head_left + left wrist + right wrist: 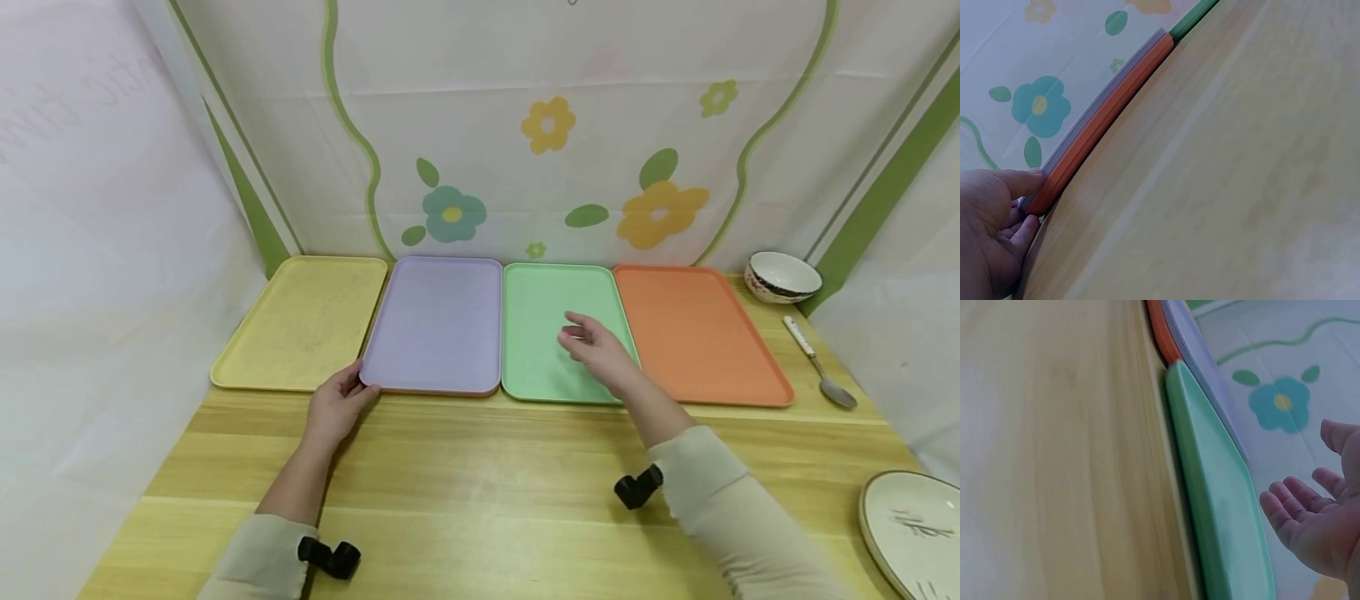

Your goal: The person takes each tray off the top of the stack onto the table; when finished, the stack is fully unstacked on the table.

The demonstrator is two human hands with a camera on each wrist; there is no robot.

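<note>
Purple is colouring the second tray from our left: in the head view we are seeing that purple tray [435, 325] lying between a yellow tray [303, 321] and a green tray [536, 337], while an orange tray [697, 333] is ending the row along the far side of the wooden table [487, 483]. Our left hand [335, 414] is gripping the purple tray's near left corner, its fingers pinching the edge. Our right hand [600, 354] is hovering over the green tray, its fingers loosely bending. Near the orange tray, on its right, a bowl [782, 275] and a spoon [804, 343] are resting, and a plate [911, 504] is sitting closer to us, partly cut off. Behind the row, a white cloth [480, 50] is hanging. From the left wrist we are looking along the near edges: the purple tray is lying on top of a lower orange tray [1104, 122], and our fingers are pinching the corner of both, one touching the purple rim, another touching the orange one beneath. From the right wrist we are seeing our thumb standing apart and the other fingers curving slightly; the green tray is lying just beside the two stacked ones.
</note>
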